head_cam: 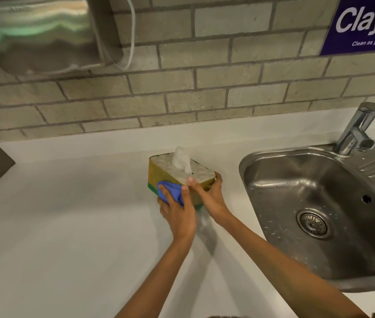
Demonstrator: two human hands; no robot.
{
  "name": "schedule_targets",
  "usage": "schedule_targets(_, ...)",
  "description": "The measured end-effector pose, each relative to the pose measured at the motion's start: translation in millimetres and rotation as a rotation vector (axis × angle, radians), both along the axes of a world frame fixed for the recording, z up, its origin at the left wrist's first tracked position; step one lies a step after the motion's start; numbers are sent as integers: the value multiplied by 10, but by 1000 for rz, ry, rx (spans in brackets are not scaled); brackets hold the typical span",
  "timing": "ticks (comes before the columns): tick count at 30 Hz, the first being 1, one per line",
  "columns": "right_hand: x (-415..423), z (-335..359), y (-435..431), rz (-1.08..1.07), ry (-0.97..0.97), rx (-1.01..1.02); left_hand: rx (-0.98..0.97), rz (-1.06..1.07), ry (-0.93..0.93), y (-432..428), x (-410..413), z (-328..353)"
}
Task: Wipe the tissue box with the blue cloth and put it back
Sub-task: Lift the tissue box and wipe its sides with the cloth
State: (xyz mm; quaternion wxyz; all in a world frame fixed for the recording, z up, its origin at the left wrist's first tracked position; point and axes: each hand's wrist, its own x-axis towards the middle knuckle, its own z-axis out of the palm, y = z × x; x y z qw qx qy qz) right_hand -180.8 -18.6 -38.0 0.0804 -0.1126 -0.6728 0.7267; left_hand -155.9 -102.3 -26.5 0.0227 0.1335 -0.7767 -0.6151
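Tissue box (177, 174) sat on white counter (67, 226), just left of the steel sink (319, 203). Left hand (177, 214) pressed the bunched blue cloth (170, 191) against the box's near side. Right hand (211, 193) clamped the box's sink-side end.

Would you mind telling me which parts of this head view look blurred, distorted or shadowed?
Head view: the metal dispenser at top left is smeared and out of focus; the tiled wall bows from wide-angle distortion; the forearms cast soft shadows on the counter below the tissue box.
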Motion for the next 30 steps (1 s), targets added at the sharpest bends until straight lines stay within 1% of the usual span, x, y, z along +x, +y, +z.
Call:
schedule_targets(3,51,-38,-23,22,-23,-2,76,-6,-33,-166,-147,-4)
schedule_targets(6,101,-56,-37,23,-20,16,100,-21,-100,-246,-204,-23)
schedule_targets(8,128,-43,-48,28,-7,24,134,23,-169,-256,-228,-24)
schedule_targets(12,212,-42,-91,39,9,20,252,144,-239,-323,-321,5)
schedule_targets(15,317,-115,-161,41,-1,25,374,187,-282,-364,-371,-7)
schedule_targets(18,375,-141,-219,41,2,64,427,219,-295,-365,-394,13)
schedule_targets(22,440,-109,-261,59,0,63,512,250,-337,-335,-368,72)
schedule_targets(26,562,-121,-335,102,-12,73,550,239,-406,-349,-268,96)
schedule_targets(28,616,-115,-356,125,-26,55,602,219,-439,-400,-184,127)
schedule_targets(30,667,-106,-357,146,-45,82,657,195,-449,-476,-72,146)
